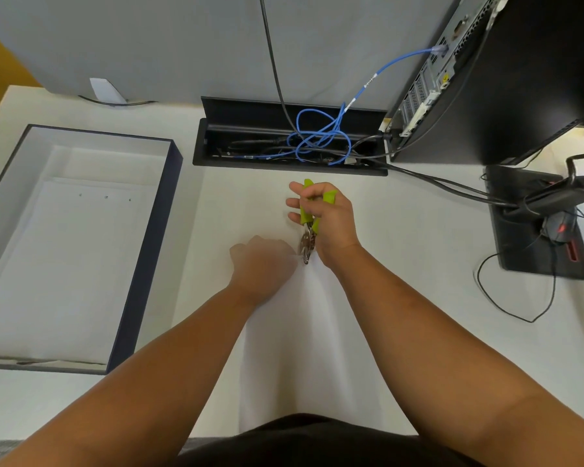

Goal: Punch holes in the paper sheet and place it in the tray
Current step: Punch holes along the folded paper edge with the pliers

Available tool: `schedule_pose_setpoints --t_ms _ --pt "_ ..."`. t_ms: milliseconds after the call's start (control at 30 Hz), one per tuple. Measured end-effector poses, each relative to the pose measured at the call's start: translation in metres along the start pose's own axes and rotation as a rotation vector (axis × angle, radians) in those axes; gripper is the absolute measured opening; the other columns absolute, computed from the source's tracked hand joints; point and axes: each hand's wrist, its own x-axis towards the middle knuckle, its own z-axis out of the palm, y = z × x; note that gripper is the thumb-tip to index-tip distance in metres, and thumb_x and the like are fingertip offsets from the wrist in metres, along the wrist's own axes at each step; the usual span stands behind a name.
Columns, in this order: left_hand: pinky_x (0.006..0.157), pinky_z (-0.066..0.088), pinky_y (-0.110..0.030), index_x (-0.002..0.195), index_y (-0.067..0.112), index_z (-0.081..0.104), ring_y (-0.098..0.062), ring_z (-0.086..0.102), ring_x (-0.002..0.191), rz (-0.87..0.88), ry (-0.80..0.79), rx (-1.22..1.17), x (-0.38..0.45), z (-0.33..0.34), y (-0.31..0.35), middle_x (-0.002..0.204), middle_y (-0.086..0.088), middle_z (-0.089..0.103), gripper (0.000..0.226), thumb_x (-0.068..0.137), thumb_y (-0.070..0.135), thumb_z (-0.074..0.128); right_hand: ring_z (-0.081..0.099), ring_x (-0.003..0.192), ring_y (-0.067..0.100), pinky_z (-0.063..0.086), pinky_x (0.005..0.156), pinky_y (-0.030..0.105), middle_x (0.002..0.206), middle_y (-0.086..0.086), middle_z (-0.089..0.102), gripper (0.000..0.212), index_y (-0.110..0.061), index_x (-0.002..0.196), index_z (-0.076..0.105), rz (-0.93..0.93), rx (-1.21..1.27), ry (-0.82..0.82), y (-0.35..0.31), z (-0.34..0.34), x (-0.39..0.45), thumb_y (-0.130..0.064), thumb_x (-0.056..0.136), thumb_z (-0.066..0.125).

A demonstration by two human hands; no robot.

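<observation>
The right hand (331, 217) grips a green-handled hole punch (309, 227), its metal head at the paper sheet's (304, 338) far edge. The left hand (263, 264) pinches that edge, likely steadying it. The tray (145, 264) waits left.

The left hand (262, 264) is motion-blurred, so how its fingers lie on the paper sheet (304, 348) cannot be told. The punch (308, 230) has its handles partly hidden inside the right hand (327, 220). Whether its metal tip, just beside the left fingers, bites the sheet is unclear. The sheet's near edge is hidden behind dark clothing.
</observation>
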Motion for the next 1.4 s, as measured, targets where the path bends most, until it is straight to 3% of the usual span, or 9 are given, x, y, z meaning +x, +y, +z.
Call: schedule_pose_setpoints --t_ms 133,367,633,767,867,967,1133,1400 --pt "0.086 0.022 -0.037 0.082 0.037 0.065 -0.009 0.051 0.095 0.0 -0.028 -0.03 0.001 -0.004 0.0 0.078 0.021 0.062 0.008 0.085 0.037 0.058 0.061 0.113 0.036 0.052 0.092 0.049 0.124 0.015 0.064 0.019 -0.01 0.084 0.06 -0.053 -0.094 0.034 -0.004 -0.001 -0.002 0.009 0.084 0.059" --pt "0.085 0.021 -0.035 0.083 0.038 0.066 -0.007 0.055 0.091 -0.029 -0.052 -0.042 0.003 -0.007 0.001 0.083 0.018 0.066 0.007 0.085 0.038 0.059 0.065 0.087 0.023 0.056 0.082 0.043 0.123 0.016 0.063 0.017 -0.011 0.084 0.059 -0.068 -0.094 0.099 -0.001 -0.02 -0.006 0.006 0.088 0.057" --pt "0.086 0.018 -0.033 0.081 0.038 0.065 -0.007 0.057 0.091 -0.029 -0.056 -0.081 0.001 -0.01 0.004 0.086 0.018 0.068 0.008 0.087 0.036 0.061 0.062 0.078 0.021 0.053 0.067 0.035 0.117 0.017 0.065 0.014 -0.019 0.082 0.054 -0.13 -0.113 0.184 -0.003 -0.024 -0.009 -0.009 0.087 0.063" --pt "0.088 0.019 -0.035 0.082 0.038 0.066 -0.008 0.058 0.091 -0.03 -0.061 -0.083 0.002 -0.01 0.003 0.087 0.017 0.069 0.007 0.086 0.037 0.06 0.062 0.074 0.021 0.053 0.063 0.033 0.101 0.019 0.068 0.018 -0.02 0.1 0.045 -0.192 -0.123 0.203 0.0 -0.021 -0.009 -0.013 0.09 0.059" --pt "0.09 0.023 -0.038 0.08 0.038 0.065 -0.007 0.06 0.089 -0.027 -0.062 -0.092 0.001 -0.009 0.001 0.086 0.017 0.069 0.007 0.085 0.036 0.061 0.061 0.074 0.022 0.056 0.065 0.035 0.088 0.013 0.064 0.028 -0.021 0.118 0.046 -0.225 -0.108 0.22 0.003 -0.019 -0.009 -0.009 0.094 0.055" --pt "0.092 0.023 -0.039 0.081 0.036 0.067 -0.006 0.06 0.089 -0.02 -0.06 -0.103 0.001 -0.009 -0.001 0.085 0.018 0.069 0.007 0.084 0.037 0.06 0.059 0.073 0.024 0.058 0.07 0.039 0.085 0.012 0.062 0.029 -0.02 0.123 0.052 -0.214 -0.084 0.232 0.005 -0.018 -0.007 -0.008 0.096 0.053" --pt "0.091 0.023 -0.038 0.082 0.037 0.067 -0.007 0.059 0.09 -0.012 -0.057 -0.1 0.0 -0.008 -0.001 0.085 0.018 0.068 0.008 0.084 0.037 0.06 0.058 0.068 0.025 0.059 0.072 0.041 0.079 0.01 0.059 0.02 -0.005 0.114 0.061 -0.214 -0.119 0.25 0.009 -0.018 -0.004 -0.01 0.097 0.051" --pt "0.091 0.022 -0.037 0.082 0.035 0.068 -0.004 0.06 0.087 -0.005 -0.046 -0.103 0.0 -0.008 -0.001 0.083 0.018 0.068 0.008 0.084 0.036 0.06 0.047 0.058 0.021 0.048 0.054 0.034 0.068 0.008 0.053 0.013 -0.013 0.08 0.058 -0.259 -0.192 0.258 0.01 -0.015 -0.004 -0.012 0.092 0.052"
